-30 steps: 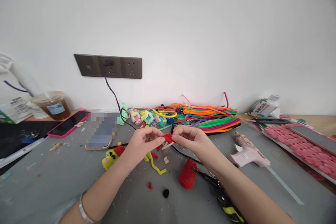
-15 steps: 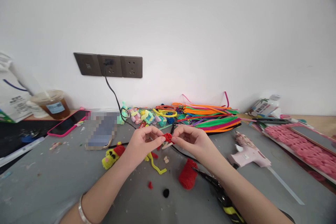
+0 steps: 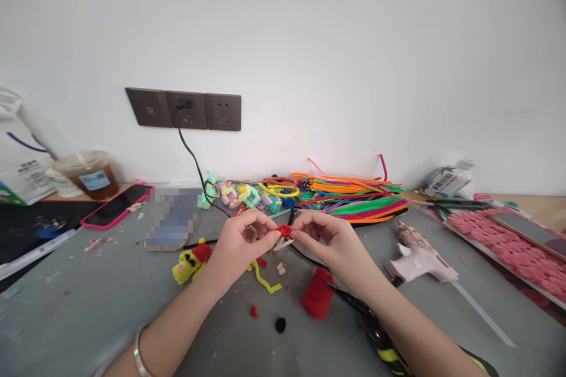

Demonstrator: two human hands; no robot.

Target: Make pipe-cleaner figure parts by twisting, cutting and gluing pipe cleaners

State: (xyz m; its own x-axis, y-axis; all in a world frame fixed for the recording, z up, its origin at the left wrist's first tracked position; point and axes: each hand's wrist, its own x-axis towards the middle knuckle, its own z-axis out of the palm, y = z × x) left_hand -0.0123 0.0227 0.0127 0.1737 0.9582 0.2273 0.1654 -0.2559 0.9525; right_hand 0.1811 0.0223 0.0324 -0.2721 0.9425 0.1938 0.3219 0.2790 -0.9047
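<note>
Between the fingertips of both hands is a small red fuzzy piece [image 3: 285, 231] that looks like bent pipe cleaner, with pale ends sticking out below it. My left hand [image 3: 247, 241] pinches its left side; my right hand [image 3: 325, 238] pinches its right side. Under my left wrist lies a yellow fuzzy figure [image 3: 188, 265] with a red top. A yellow pipe cleaner [image 3: 265, 280] curls on the mat below the hands. Near my right forearm sit a red fuzzy cylinder [image 3: 317, 294] and black pliers [image 3: 369, 318], partly hidden by the arm. A black pompom [image 3: 280, 324] lies in front.
A pink hot glue gun [image 3: 418, 262] with a glue stick is at right. Bundled pipe cleaners [image 3: 354, 188] and small fuzzy figures [image 3: 247, 195] line the back. Phones [image 3: 117, 206], a drink cup [image 3: 91, 177] and a black cord [image 3: 192, 156] from the wall outlet are at left.
Both hands keep hold of the red piece, shifting only very slightly. The pale ends below it look a little turned. Other things stay in place; the view has moved slightly.
</note>
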